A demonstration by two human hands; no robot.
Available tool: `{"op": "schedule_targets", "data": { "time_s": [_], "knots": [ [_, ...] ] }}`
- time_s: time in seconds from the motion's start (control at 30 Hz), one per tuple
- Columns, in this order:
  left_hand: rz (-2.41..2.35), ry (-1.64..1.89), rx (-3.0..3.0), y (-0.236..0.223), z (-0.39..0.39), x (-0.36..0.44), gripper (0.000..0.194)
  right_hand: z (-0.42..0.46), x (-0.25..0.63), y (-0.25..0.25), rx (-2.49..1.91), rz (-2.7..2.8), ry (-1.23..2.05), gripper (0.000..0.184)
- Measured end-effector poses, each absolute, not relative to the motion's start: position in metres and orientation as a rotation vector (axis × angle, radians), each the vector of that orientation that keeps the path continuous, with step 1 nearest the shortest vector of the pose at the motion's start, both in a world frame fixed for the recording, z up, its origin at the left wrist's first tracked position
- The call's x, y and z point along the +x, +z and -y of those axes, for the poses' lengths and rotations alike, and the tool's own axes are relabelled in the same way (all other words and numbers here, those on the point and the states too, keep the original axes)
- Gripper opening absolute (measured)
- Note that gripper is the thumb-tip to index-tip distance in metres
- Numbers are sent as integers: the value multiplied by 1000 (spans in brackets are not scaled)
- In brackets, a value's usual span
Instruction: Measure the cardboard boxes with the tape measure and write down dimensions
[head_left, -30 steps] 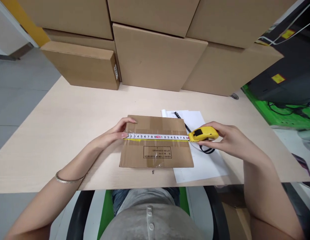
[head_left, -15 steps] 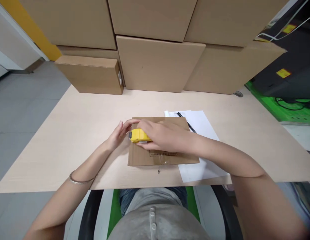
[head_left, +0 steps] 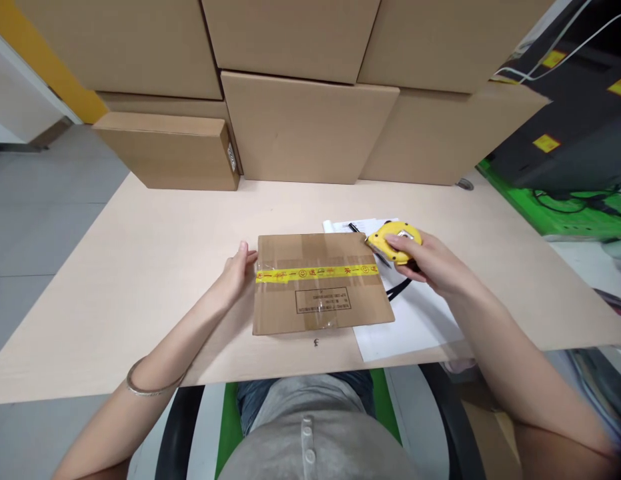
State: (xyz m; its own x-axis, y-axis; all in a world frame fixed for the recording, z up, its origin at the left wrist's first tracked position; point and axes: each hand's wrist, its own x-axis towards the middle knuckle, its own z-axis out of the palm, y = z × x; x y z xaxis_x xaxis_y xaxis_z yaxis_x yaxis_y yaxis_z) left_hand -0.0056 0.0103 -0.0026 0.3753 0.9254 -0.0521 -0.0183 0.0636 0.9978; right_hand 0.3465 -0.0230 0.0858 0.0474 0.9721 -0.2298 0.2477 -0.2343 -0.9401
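Observation:
A flat cardboard box lies on the table in front of me, with a yellow printed strip of packing tape across its top and a printed label frame below that. My left hand is at the box's left edge, thumb raised and fingers extended against the side; the fingertips are partly hidden. In my right hand is a yellow tape measure, held just above the box's upper right corner. A black wrist strap hangs below it. No pulled-out blade is visible.
White paper sheets lie partly under the box, with a black pen on them. Large cardboard boxes are stacked along the table's back, and a smaller box stands at back left. Dark equipment sits on the right.
My right hand has moved right with the tape measure, from over the box's left part to its upper right corner, uncovering the yellow strip. My left hand has shifted slightly down the left edge.

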Motion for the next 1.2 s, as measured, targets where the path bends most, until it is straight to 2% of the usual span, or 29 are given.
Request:
{"op": "schedule_targets", "data": {
  "time_s": [0.1,0.2,0.3,0.37,0.47,0.57,0.63,0.7,0.87,1.03,1.2],
  "knots": [
    [-944,827,1242,13,-9,-2,83,40,347,86,-1533,1180,1210,34],
    [-938,1008,1178,31,-9,4,82,68,351,92,-1435,1176,1157,32],
    [-929,1243,1187,42,-8,13,68,95,361,93,-1402,1277,1224,30],
    [-930,1275,1256,41,-7,16,57,106,366,91,-1452,1370,1271,31],
    [-899,1227,1356,33,-5,16,59,109,371,92,-1551,1491,1169,30],
    [-813,1246,1403,27,-6,13,54,95,368,104,-1502,1605,888,31],
    [-766,1303,1385,26,-8,13,46,77,356,115,-1362,1732,696,39],
    [-725,1335,1323,28,-11,16,48,51,334,126,-1134,1905,606,48],
    [-653,1327,1140,31,-12,25,52,-18,253,140,-605,2310,678,37],
    [-756,1308,1065,27,-15,25,48,-43,213,141,-597,2567,765,37],
    [-691,1304,1135,23,-21,23,36,-38,254,138,-710,2504,747,42]
  ]
}}
